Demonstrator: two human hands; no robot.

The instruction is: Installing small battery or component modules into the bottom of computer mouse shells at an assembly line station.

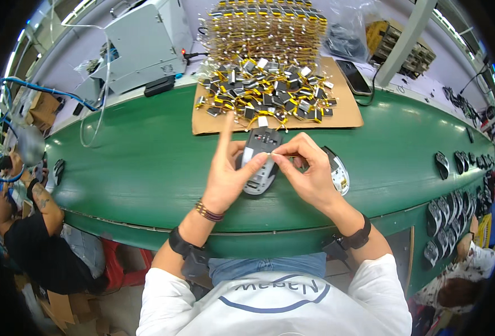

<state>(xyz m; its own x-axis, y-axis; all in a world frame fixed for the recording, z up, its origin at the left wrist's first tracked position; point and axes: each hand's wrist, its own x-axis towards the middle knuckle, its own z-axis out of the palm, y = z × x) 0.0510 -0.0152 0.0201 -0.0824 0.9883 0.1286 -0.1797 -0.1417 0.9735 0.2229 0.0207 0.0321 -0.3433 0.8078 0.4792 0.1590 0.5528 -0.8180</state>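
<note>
Above the green table [163,162], the left hand [229,175] hides part of the mouse [265,178], its grip impossible to tell; the right hand [310,175] pinches thumb to finger, anything between too small to identify.

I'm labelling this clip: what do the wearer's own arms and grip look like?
Left grip and right grip are bare. The left arm wears a dark striped bracelet and a black strap; the right arm, another black strap. The sleeves are white and short.
</note>
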